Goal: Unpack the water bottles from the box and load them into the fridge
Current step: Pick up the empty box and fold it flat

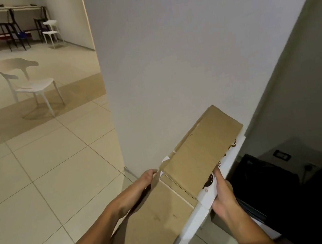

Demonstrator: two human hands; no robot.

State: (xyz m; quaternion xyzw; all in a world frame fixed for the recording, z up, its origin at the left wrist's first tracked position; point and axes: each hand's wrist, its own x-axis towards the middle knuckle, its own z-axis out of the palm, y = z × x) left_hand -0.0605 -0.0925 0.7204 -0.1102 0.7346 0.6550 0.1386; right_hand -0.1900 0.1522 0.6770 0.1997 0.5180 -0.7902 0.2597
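Note:
A flattened brown cardboard box point(199, 153) with a white printed side hangs in front of me, slanting up toward the white wall. My left hand point(147, 179) grips its left edge, fingers curled over the cardboard. On the right, my right hand point(223, 192) holds the white printed edge, thumb on top. No water bottle and no fridge show in this view.
A white wall point(185, 44) stands straight ahead, ending in a corner at its left. A dark black object point(266, 179) sits low on the right against a grey wall. A white chair point(30, 85) stands on the tiled floor point(37, 173) to the left; stools and a table are far back.

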